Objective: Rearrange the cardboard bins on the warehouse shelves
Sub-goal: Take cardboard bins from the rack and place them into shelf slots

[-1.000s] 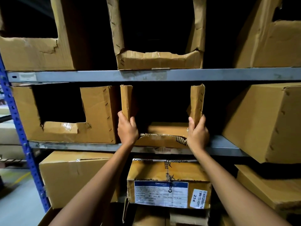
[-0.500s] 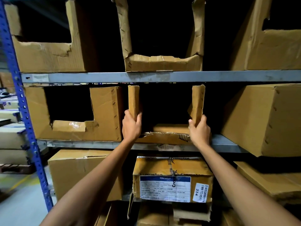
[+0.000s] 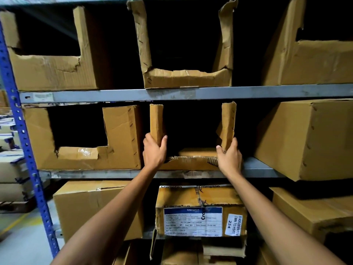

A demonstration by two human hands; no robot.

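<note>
Left hand [image 3: 154,150] and right hand [image 3: 229,158] stay clamped on the torn front posts of the middle bin [image 3: 191,164], which has barely shifted on its shelf [image 3: 261,168].

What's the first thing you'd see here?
The left hand and the right hand each grip a tall side flap of a torn cardboard bin, in the middle of the middle shelf. Right below sits a battered box with a white label.

Bins [image 3: 188,163]: matt brown corrugated cardboard, torn rough edges. Shelf beams [image 3: 172,94]: scuffed grey metal. Upright [image 3: 24,138]: blue painted metal.
</note>
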